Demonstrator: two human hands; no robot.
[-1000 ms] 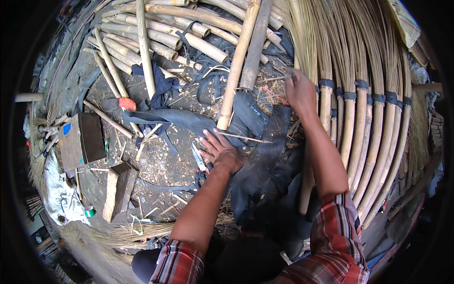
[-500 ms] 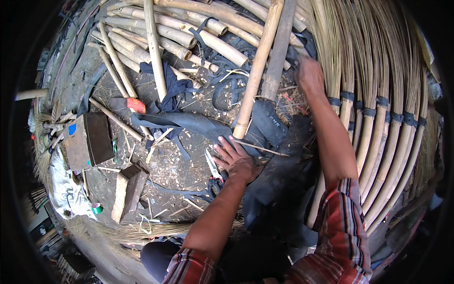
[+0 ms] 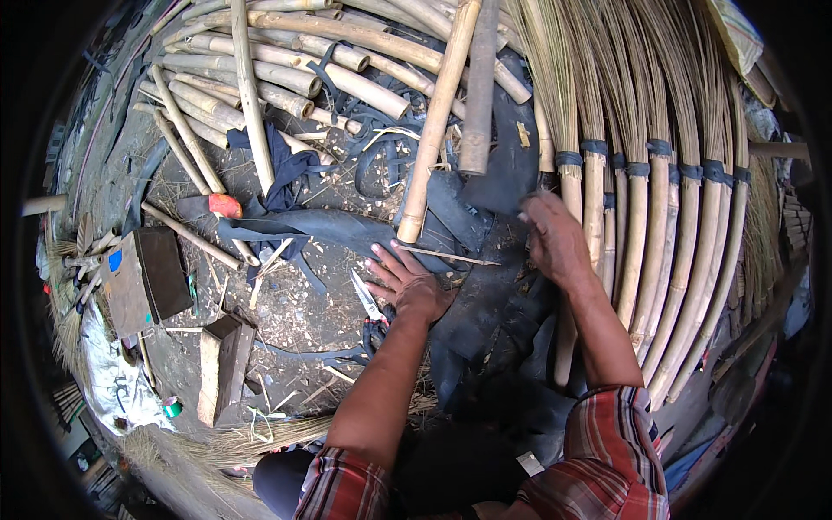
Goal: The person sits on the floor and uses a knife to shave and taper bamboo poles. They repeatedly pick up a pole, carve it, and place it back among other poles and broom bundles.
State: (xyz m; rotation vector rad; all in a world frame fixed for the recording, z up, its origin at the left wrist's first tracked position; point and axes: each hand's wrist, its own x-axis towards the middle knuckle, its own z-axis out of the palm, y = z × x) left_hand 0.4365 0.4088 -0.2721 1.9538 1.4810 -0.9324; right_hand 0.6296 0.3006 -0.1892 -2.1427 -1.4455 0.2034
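Black rubber is in front of me, a wide sheet [image 3: 511, 173] with one edge right by my right hand [image 3: 553, 234], where my fingers are bent, but I can't tell if they pinch it. My left hand [image 3: 407, 288] is flat, with its fingers spread apart, just beside the scissors [image 3: 369, 303] and near the end of a long bamboo pole [image 3: 439, 121].

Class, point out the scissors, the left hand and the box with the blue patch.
Scissors [image 3: 369, 303]: head view, on the blades.
Left hand [image 3: 414, 291]: head view, on its back.
Box with the blue patch [image 3: 130, 289]: head view, on its lighter face.
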